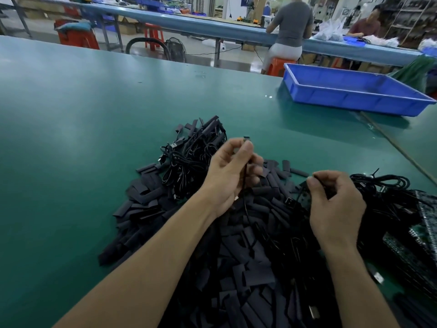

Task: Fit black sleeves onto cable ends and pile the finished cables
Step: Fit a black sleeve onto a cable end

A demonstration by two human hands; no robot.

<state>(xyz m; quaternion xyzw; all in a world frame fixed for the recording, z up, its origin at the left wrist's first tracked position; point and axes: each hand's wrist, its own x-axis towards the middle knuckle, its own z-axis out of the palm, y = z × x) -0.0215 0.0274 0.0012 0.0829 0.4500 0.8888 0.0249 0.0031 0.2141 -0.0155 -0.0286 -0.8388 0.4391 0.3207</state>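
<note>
At centre frame a cable (pixel 243 183) is gripped upright by the left hand (pixel 227 178), with its plug held above the fingertips. To the right, a black piece (pixel 319 182), sleeve or cable, is pinched by the right hand (pixel 335 207). Loose sleeves (pixel 236 268) are heaped on the table (pixel 71 138) below. A cable pile (pixel 189 157) is seen above centre, a blue tray (pixel 354 100) at upper right.

Green table (pixel 94 114): flat black sleeve heap (pixel 248 275) near edge, black cable pile (pixel 189 157) behind, blue plastic tray (pixel 354 100) far right.
</note>
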